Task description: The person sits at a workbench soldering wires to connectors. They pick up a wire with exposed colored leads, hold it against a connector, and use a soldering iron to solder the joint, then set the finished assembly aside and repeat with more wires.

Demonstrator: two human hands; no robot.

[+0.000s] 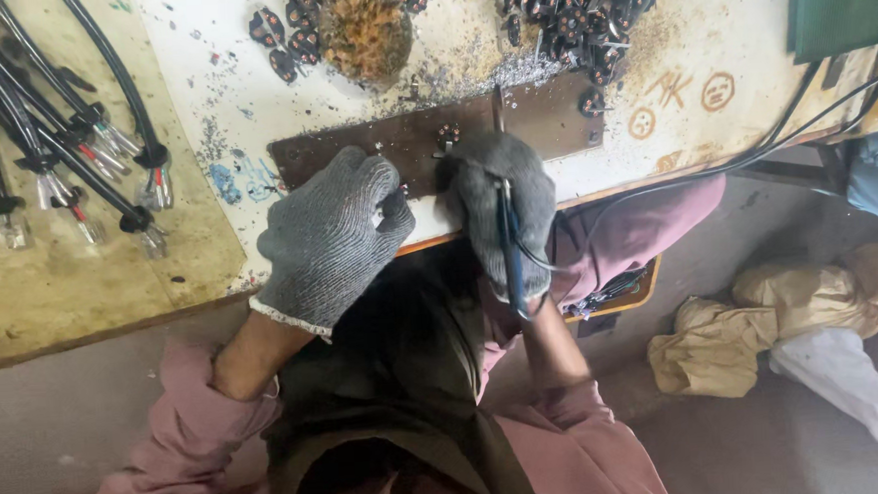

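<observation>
Fingers of the right hand (pixel 503 219), in a grey knit glove, are curled tight round a slim blue-handled soldering iron (pixel 509 243), tip pointing away from the person onto the dark brown rectangular metal plate (pixel 543 121). Left hand (pixel 330 238), same grey glove, is bunched almost closed at the plate's near edge; thumb and forefinger look pinched on something small, can't tell what.

Landmark = the brown plate:
- small dark plug insert (pixel 446 136) sits on the plate just left of the iron's tip. Looks like the piece being worked.
- heap of black plug inserts (pixel 587 14) beyond the plate, towards its right end.
- round clump of brassy wire wool (pixel 364 25) beyond the plate, left of centre.
- bundle of black cables with stripped coloured ends (pixel 63 146) well left of the plate, on the tan board.
- thin black cord (pixel 715 167) runs off right from the iron, along the bench edge.

Step, my read: soldering a joint on the insert, iron at or just short of the contact. Can't confirm tip contact, glove blocks it.

Next move, by my judgement, calls for a steady tip on the terminal and the left hand keeping the small part from shifting. Little room between the two gloves.
</observation>
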